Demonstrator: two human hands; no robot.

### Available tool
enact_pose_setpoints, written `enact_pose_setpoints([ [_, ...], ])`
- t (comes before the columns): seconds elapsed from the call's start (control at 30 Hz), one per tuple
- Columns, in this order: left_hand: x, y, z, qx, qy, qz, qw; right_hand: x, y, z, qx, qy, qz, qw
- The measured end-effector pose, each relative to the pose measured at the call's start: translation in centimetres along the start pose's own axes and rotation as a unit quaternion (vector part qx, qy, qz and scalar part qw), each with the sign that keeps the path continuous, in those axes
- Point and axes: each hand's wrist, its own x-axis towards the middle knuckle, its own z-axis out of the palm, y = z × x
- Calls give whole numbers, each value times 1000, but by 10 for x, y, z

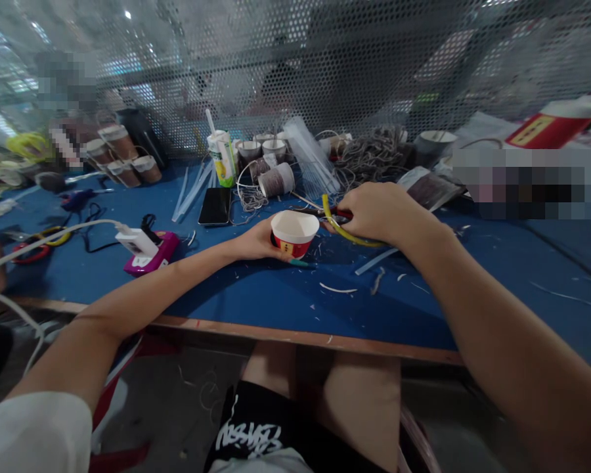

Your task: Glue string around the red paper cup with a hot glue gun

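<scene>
My left hand (pixel 257 240) is closed around a small red and white paper cup (pixel 295 234), held a little above the blue table, its white mouth facing me and upward. Scissors (pixel 342 215) with a yellow and red handle are gripped in my right hand (pixel 369 211), just to the right of the cup. Their dark blades point left behind the cup's rim, so part of them is hidden. White and clear scraps (pixel 338 289) lie on the table below my hands.
Behind my hands stand a drink carton (pixel 221 157), a phone (pixel 215 206), a tipped spool (pixel 276 180) and tangled grey cord (pixel 374 156). A purple power strip (pixel 152 253) with a white charger is at left. Another pair of scissors (pixel 39 246) lies farther left, near a person's arm.
</scene>
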Motion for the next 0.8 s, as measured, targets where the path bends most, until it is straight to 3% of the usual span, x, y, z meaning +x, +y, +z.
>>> enact_pose_setpoints([
  [0.33,2,-1,-1,21,-2,5,1000,2,-4,2,39,27,7,999],
  [0.57,-1,-2,6,53,40,15,998,-2,5,5,61,44,98,992],
  [0.7,-3,-5,1,13,8,16,1000,-6,11,8,96,59,143,983],
  [0.8,-3,-4,-6,-14,-16,-6,1000,-6,12,11,119,79,133,981],
])
